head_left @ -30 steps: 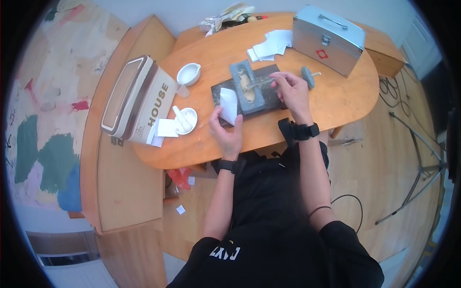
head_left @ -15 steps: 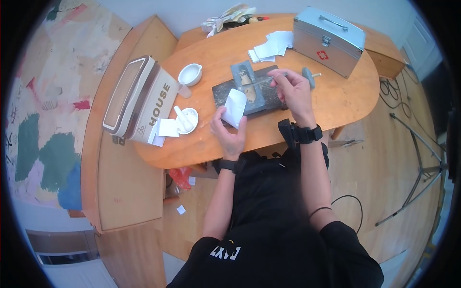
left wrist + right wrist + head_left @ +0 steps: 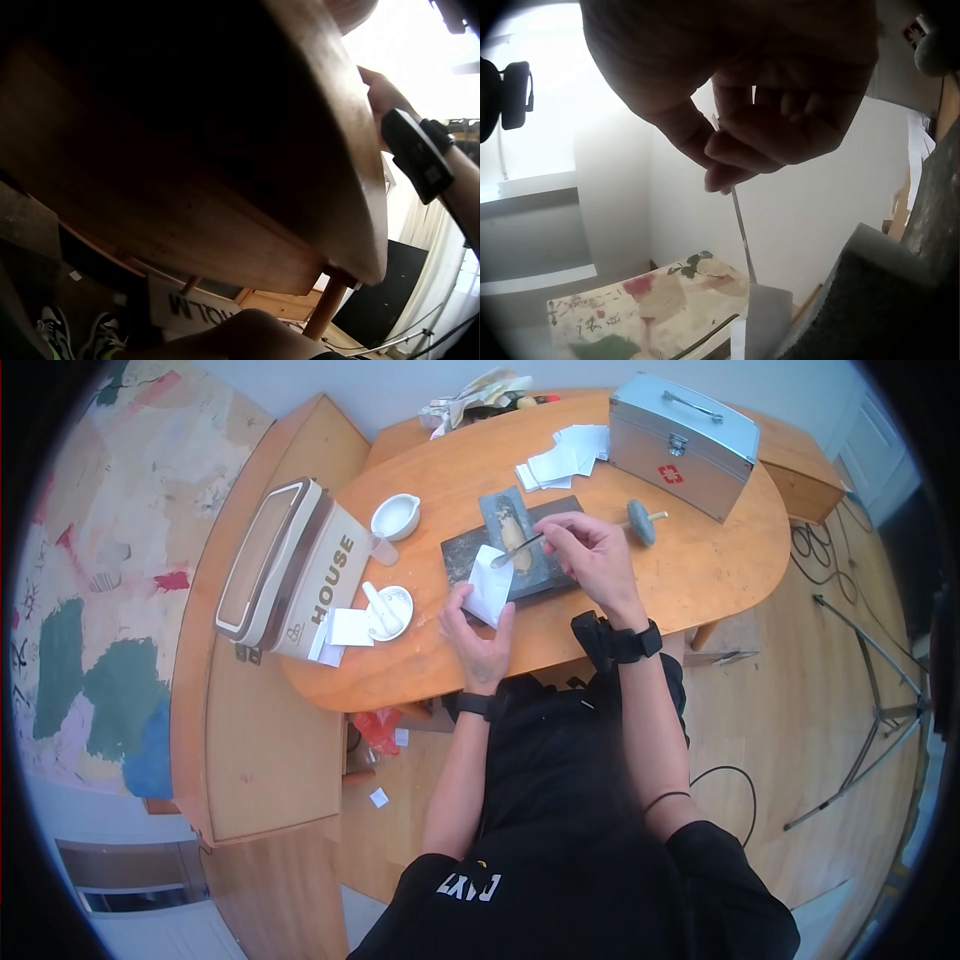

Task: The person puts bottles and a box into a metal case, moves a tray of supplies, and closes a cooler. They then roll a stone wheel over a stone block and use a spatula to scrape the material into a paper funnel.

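My left hand [image 3: 478, 650] holds a small white paper packet [image 3: 488, 598] upright between thumb and fingers, at the table's near side. With thumb and fingertips my right hand [image 3: 595, 563] pinches a thin metal spatula [image 3: 525, 546]. Its flattened tip overlaps the packet's upper end in the head view. The right wrist view shows the spatula's shaft [image 3: 741, 225] running down from the fingers to the paper [image 3: 769, 322]. Just behind the packet lies a grey stone trough [image 3: 540, 568] with tan powder [image 3: 511, 530] in its hollow, on a dark stone slab [image 3: 462, 560].
A stone wheel with a wooden handle [image 3: 641, 523] lies to the right. Further left are a white bowl [image 3: 395, 516], a small mortar with pestle [image 3: 382, 612] and a box marked HOUSE [image 3: 325, 575]. White papers [image 3: 555, 463] and a metal case [image 3: 685, 450] stand behind.
My right hand has brought the spatula from the trough leftward to the packet's upper end. The packet shifted slightly right and turned earlier, then stayed nearly still.
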{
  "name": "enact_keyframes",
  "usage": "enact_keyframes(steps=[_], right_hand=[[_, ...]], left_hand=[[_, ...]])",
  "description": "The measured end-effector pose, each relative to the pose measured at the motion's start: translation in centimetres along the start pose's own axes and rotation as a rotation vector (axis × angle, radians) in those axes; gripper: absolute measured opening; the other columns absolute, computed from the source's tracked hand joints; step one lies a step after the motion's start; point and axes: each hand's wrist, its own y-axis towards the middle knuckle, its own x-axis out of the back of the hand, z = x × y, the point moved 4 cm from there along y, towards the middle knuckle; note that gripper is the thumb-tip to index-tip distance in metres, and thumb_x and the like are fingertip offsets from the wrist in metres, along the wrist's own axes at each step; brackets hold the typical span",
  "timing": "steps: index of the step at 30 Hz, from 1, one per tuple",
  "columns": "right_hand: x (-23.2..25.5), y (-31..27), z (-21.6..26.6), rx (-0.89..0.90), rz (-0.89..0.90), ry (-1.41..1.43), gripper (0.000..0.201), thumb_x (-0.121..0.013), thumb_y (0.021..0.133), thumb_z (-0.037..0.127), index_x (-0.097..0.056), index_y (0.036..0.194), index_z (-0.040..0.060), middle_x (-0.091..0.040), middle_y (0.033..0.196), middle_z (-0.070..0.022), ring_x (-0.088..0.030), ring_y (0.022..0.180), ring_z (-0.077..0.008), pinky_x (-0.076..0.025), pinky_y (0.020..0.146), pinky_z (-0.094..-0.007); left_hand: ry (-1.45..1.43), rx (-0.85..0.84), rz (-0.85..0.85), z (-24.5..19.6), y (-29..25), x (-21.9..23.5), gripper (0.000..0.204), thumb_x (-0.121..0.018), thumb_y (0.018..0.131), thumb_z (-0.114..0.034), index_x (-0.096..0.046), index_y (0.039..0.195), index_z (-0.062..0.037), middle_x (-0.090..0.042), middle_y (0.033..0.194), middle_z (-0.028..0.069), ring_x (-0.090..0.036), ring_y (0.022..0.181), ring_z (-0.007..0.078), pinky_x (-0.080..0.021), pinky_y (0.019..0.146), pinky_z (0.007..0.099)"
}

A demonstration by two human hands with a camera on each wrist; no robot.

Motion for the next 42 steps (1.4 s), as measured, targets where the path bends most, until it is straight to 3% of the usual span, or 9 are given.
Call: enact_keyframes(steps=[13,16,19,21,27,31,36,40,42], right_hand=[[-0.4,-0.1,0.2,0.077,0.038,-0.029,0.016,-0.064,0.093,0.013,-0.074,0.101,0.0038,-0.065,0.074,0.0004,-0.045,0.055,-0.0009,-0.034,0.048,-0.0170],[-0.1,-0.2,0.5,0.063,-0.026,0.037,0.016,-0.065,0.091,0.013,-0.074,0.099,0.0018,-0.068,0.076,-0.0004,-0.054,0.064,-0.0030,-0.040,0.055,-0.0194],[0.5,0.0,0.3,0.170,-0.173,-0.003,0.016,-0.065,0.092,0.013,-0.074,0.099,0.0013,-0.068,0.076,-0.0012,-0.055,0.063,-0.0036,-0.042,0.055,-0.0205],[0.7,0.0,0.2,0.248,-0.229,-0.282,0.017,-0.063,0.092,0.013,-0.073,0.098,0.0007,-0.069,0.077,-0.0039,-0.057,0.062,-0.0060,-0.044,0.056,-0.0229],[-0.4,0.1,0.4,0.374,-0.189,-0.453,0.015,-0.063,0.090,0.012,-0.072,0.094,-0.0003,-0.068,0.076,-0.0097,-0.062,0.062,-0.0160,-0.047,0.058,-0.0279],[-0.7,0.0,0.4,0.406,-0.170,-0.542,0.015,-0.062,0.090,0.011,-0.071,0.092,-0.0003,-0.067,0.075,-0.0103,-0.062,0.062,-0.0175,-0.048,0.059,-0.0287],[-0.5,0.0,0.4,0.252,-0.182,-0.434,0.015,-0.060,0.090,0.011,-0.071,0.090,0.0003,-0.068,0.075,-0.0103,-0.063,0.062,-0.0181,-0.049,0.059,-0.0295],[-0.3,0.1,0.3,0.271,-0.206,-0.461,0.015,-0.061,0.090,0.011,-0.071,0.090,0.0003,-0.069,0.077,-0.0112,-0.064,0.063,-0.0192,-0.049,0.058,-0.0295],[-0.4,0.1,0.3,0.367,-0.212,-0.511,0.014,-0.062,0.090,0.011,-0.071,0.091,0.0003,-0.068,0.077,-0.0124,-0.063,0.061,-0.0208,-0.048,0.057,-0.0306]], left_hand=[[0.006,-0.009,0.004,-0.2,0.1,0.1,0.058,-0.078,0.082,-0.023,-0.048,0.126,-0.0003,-0.052,0.124,0.0149,-0.048,0.116,0.0287,-0.036,0.101,0.0398],[0.004,-0.004,0.006,-0.2,0.1,0.1,0.057,-0.077,0.082,-0.022,-0.048,0.126,-0.0003,-0.052,0.124,0.0148,-0.048,0.116,0.0286,-0.036,0.101,0.0396],[-0.005,-0.001,0.000,-0.1,0.0,0.1,0.056,-0.077,0.082,-0.021,-0.048,0.125,-0.0003,-0.052,0.124,0.0146,-0.048,0.116,0.0284,-0.037,0.101,0.0394],[-0.003,-0.005,-0.001,0.0,0.0,0.1,0.056,-0.077,0.082,-0.021,-0.048,0.125,-0.0002,-0.052,0.124,0.0147,-0.048,0.116,0.0283,-0.037,0.101,0.0393],[-0.008,0.002,-0.027,0.0,0.0,0.2,0.055,-0.077,0.083,-0.019,-0.048,0.125,0.0002,-0.052,0.123,0.0150,-0.048,0.116,0.0282,-0.037,0.101,0.0389],[0.009,-0.008,-0.031,0.0,0.1,0.3,0.054,-0.077,0.083,-0.019,-0.048,0.124,0.0001,-0.052,0.122,0.0149,-0.048,0.115,0.0283,-0.036,0.101,0.0389],[0.005,-0.016,-0.035,0.0,0.1,0.2,0.053,-0.076,0.083,-0.019,-0.048,0.124,-0.0001,-0.052,0.121,0.0147,-0.048,0.113,0.0282,-0.036,0.100,0.0391],[-0.004,-0.007,-0.030,0.0,0.1,0.3,0.052,-0.076,0.083,-0.019,-0.048,0.123,-0.0002,-0.052,0.121,0.0147,-0.048,0.113,0.0283,-0.036,0.100,0.0390],[0.000,-0.009,-0.031,-0.1,0.2,0.3,0.052,-0.076,0.083,-0.019,-0.048,0.123,-0.0003,-0.052,0.121,0.0146,-0.048,0.113,0.0284,-0.036,0.100,0.0391]])
